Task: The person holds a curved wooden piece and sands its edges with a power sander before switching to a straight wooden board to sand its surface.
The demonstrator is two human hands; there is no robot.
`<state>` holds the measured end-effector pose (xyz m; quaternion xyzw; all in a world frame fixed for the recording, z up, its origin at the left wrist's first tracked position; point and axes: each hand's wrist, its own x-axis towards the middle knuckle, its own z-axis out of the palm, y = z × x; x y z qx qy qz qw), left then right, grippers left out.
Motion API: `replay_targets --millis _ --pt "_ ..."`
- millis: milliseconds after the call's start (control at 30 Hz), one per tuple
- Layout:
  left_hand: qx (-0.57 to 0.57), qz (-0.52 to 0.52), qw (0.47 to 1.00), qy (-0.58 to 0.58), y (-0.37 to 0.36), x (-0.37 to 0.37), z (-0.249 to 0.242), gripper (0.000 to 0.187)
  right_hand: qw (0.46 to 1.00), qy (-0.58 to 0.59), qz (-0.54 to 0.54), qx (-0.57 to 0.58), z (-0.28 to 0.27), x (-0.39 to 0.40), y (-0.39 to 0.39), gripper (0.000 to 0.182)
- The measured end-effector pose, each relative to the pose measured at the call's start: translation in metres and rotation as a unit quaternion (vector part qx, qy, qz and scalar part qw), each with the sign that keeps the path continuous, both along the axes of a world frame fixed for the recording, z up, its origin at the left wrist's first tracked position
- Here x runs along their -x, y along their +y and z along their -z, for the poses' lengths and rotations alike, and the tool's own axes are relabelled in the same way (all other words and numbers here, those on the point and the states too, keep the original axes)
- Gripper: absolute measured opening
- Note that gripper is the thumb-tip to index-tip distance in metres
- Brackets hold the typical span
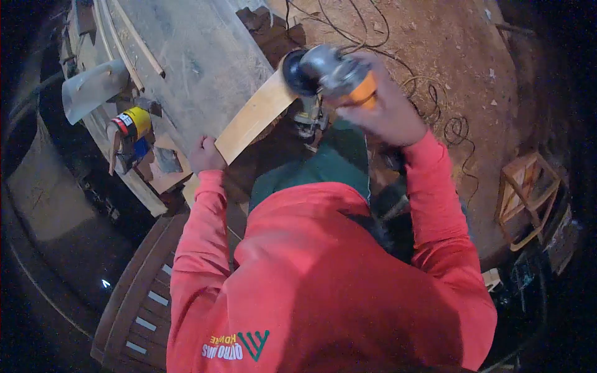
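My left hand [207, 155] grips the near end of a pale, slightly curved wooden board [254, 118], its fingers closed over the edge. In my right hand [393, 112] is an angle grinder [336, 69] with an orange body, blurred by motion. The grinder's dark round disc [295, 73] overlaps the far end of the board. Part of the grip is hidden behind the tool. Below the grinder, close to my green-clad legs, sits another power tool [308, 121] with a metal body.
At the left stands a grey worktable [205, 56] with long wooden strips [134, 43], a curved translucent sheet [93, 90] and a yellow-and-red can [132, 122]. Dark cables [429, 93] loop over the dusty floor. A wooden frame [527, 199] lies far right; slatted woodwork [134, 298] is lower left.
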<state>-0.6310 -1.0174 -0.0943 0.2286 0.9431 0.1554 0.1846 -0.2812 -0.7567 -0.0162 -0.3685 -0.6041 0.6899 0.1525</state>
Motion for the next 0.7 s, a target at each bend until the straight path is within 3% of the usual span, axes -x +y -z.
replay_targets --millis 67,167,267,367,600,700 --pt "-0.04 0.018 0.999 -0.005 0.025 -0.012 0.005 0.031 0.979 -0.116 -0.064 -0.156 -0.027 0.011 -0.011 0.078" --pt "-0.056 -0.035 0.997 -0.037 0.09 -0.051 -0.018 0.026 0.964 -0.142 -0.141 -0.174 -0.051 0.028 -0.029 0.079" --pt "-0.172 -0.036 0.977 -0.118 0.072 -0.034 0.009 0.019 0.948 -0.194 -0.209 -0.142 -0.067 0.037 -0.028 0.08" --pt "-0.112 -0.018 0.989 -0.097 0.075 -0.038 -0.005 0.016 0.946 -0.208 -0.202 -0.143 -0.062 0.037 -0.021 0.082" --pt "-0.136 -0.016 0.984 -0.11 0.065 -0.031 0.003 0.015 0.968 -0.201 -0.146 -0.047 -0.038 0.019 0.02 0.081" --pt "-0.133 0.01 0.986 -0.105 0.061 -0.028 0.003 0.017 0.982 -0.141 -0.101 -0.07 -0.003 0.008 0.029 0.081"
